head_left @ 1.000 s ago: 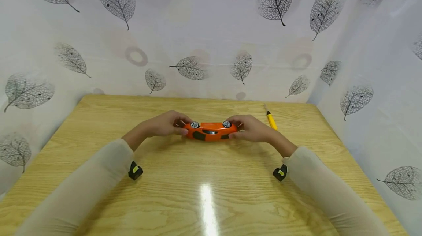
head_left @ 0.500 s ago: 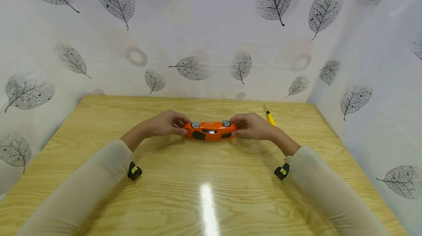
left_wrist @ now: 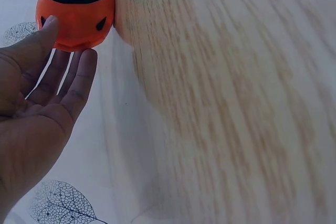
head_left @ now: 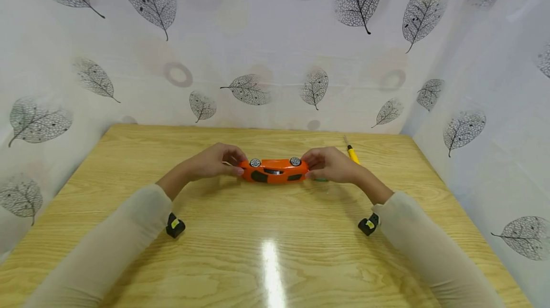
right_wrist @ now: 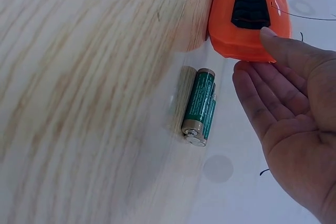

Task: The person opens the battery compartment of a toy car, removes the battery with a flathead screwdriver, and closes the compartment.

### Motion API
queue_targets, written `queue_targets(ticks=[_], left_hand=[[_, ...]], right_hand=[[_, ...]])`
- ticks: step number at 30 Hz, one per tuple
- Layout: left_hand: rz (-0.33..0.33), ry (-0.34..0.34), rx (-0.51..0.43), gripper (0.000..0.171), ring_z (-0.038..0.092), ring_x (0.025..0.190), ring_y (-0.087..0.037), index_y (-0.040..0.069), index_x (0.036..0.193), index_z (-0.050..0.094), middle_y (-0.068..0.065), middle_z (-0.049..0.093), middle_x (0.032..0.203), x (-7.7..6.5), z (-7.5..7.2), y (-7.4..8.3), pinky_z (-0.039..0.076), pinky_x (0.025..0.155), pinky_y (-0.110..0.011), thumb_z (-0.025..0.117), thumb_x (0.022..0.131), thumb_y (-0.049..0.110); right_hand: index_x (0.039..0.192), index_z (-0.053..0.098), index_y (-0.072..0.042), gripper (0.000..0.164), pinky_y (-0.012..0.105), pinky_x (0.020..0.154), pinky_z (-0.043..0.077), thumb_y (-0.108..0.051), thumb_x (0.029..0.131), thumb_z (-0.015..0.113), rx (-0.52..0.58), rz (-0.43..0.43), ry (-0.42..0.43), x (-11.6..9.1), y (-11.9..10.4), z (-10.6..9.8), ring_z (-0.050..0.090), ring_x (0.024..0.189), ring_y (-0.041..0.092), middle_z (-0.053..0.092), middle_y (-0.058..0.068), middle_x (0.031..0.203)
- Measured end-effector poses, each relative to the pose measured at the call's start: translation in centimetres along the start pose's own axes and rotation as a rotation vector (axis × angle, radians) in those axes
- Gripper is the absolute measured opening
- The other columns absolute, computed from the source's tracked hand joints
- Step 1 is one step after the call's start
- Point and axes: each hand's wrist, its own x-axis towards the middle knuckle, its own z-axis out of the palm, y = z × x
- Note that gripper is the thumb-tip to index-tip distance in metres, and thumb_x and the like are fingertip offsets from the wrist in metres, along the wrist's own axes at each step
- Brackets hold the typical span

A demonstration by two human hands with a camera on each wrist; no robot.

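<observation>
An orange toy car (head_left: 275,172) lies on its side on the wooden table, wheels facing the far wall. My left hand (head_left: 212,161) pinches its front end; in the left wrist view the thumb (left_wrist: 44,38) is on the hood and the fingers are under the bumper. At the rear end, my right hand (head_left: 333,164) pinches the car, thumb (right_wrist: 286,45) beside the black vent panel. Green batteries (right_wrist: 199,103) lie side by side on the table near my right hand; in the head view that hand largely hides them.
A yellow-handled screwdriver (head_left: 352,153) lies behind my right hand, near the table's far edge. Leaf-printed white curtain (head_left: 258,50) encloses the back and sides. Small black cameras (head_left: 175,226) hang below both wrists. The wooden table (head_left: 215,260) carries a bright light reflection.
My right hand has shifted slightly to the right and away, and a bit of green battery has come into view beneath it. Left hand and car have barely moved.
</observation>
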Motion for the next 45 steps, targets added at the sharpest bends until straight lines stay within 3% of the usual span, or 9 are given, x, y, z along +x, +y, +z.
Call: queue_targets(ticks=[18,33,45], left_hand=[[-0.010,-0.007,-0.056,0.026,0.066,0.107,-0.028,0.002,0.117,0.065,-0.012,0.068,0.113,-0.2,0.1,0.0,0.056,0.094,-0.039,0.075,0.095,0.010],[-0.077,0.074,-0.002,0.026,0.065,0.102,-0.025,0.004,0.121,0.066,-0.011,0.066,0.115,0.1,0.1,0.0,0.053,0.091,-0.036,0.073,0.097,0.012],[-0.143,0.135,-0.068,0.029,0.064,0.104,-0.028,-0.001,0.124,0.064,-0.016,0.064,0.117,0.4,0.3,0.1,0.056,0.090,-0.034,0.071,0.097,0.009]], right_hand=[[0.124,0.066,0.001,0.036,0.032,0.090,0.059,-0.007,0.092,0.078,0.002,0.006,0.013,-0.1,0.1,0.0,0.069,0.105,0.024,0.073,0.011,0.113],[0.132,0.064,-0.002,0.039,0.031,0.089,0.059,-0.011,0.095,0.075,-0.020,0.041,0.022,0.5,0.6,-0.1,0.070,0.104,0.022,0.072,0.008,0.114],[0.131,0.064,-0.001,0.037,0.036,0.087,0.059,-0.011,0.096,0.073,0.010,0.070,0.075,1.2,0.3,-0.4,0.069,0.102,0.026,0.070,0.014,0.114]])
